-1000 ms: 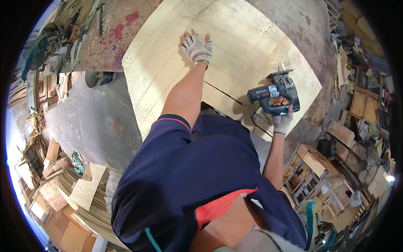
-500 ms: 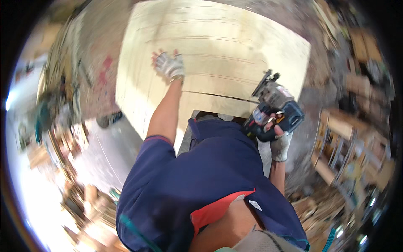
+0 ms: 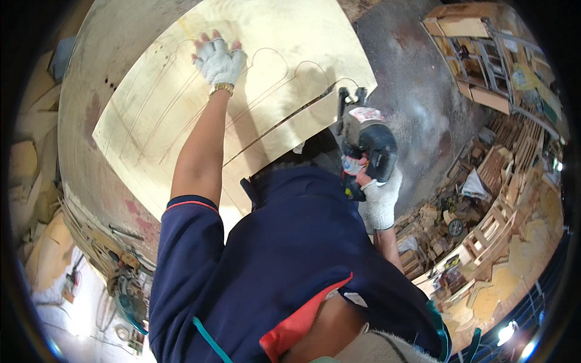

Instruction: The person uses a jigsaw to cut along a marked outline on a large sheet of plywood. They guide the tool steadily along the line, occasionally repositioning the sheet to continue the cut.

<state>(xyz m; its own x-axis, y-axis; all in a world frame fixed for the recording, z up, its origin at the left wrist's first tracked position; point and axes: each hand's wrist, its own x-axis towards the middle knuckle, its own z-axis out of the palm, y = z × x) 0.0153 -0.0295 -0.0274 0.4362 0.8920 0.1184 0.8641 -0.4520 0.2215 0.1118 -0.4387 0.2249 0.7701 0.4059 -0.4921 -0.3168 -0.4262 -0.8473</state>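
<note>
A pale plywood sheet [image 3: 290, 33] with curved and straight pencilled outlines lies before me. My left hand [image 3: 219, 62], in a white fingerless glove, presses flat on it with fingers spread. A dark slot [image 3: 284, 124] runs slantwise through the sheet near its close edge. At the right, my gloved right hand [image 3: 381, 196] is wrapped round the handle of a black and grey jigsaw [image 3: 376, 145]. The jigsaw's base is beside the sheet's near right edge, by the slot's far end. Whether its blade touches the wood is hidden.
Under the sheet is a large grey, stained surface [image 3: 417, 103]. A wooden rack with metal bars [image 3: 478, 54] stands at the far right. Scrap wood [image 3: 478, 206] is heaped along the right, and more offcuts [image 3: 45, 242] lie at the left.
My view has turned, so the sheet sits slanted. The jigsaw has swung more upright beside the sheet's right edge. My left hand still lies flat on the wood; my right keeps its hold.
</note>
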